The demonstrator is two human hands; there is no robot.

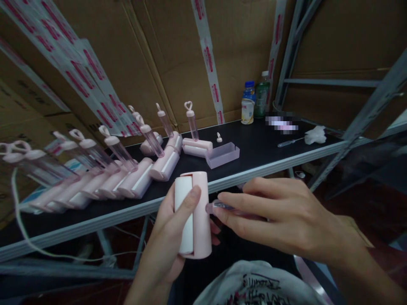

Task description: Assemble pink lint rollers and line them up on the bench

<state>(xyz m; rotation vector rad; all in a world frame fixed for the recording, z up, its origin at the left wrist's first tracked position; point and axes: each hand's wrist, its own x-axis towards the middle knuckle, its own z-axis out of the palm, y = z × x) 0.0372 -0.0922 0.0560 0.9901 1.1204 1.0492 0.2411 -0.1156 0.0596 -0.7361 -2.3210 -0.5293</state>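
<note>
My left hand [173,231] is wrapped around a pink lint roller body [194,214] with a white roll inside, held upright in front of the shelf edge. My right hand [280,216] pinches a clear pink handle tube [222,206], its tip touching the right side of the roller body. Behind them, on the black shelf [263,148], a row of several finished pink rollers [127,178] with heart-topped handles runs from the left to the middle.
An open pink cover [222,154] and a small heart cap [219,137] lie near the shelf's middle. Two bottles [254,101] stand at the back; a tool [288,142] and a white tissue [315,134] lie right. Cardboard boxes behind, grey metal rack posts right, white cord left.
</note>
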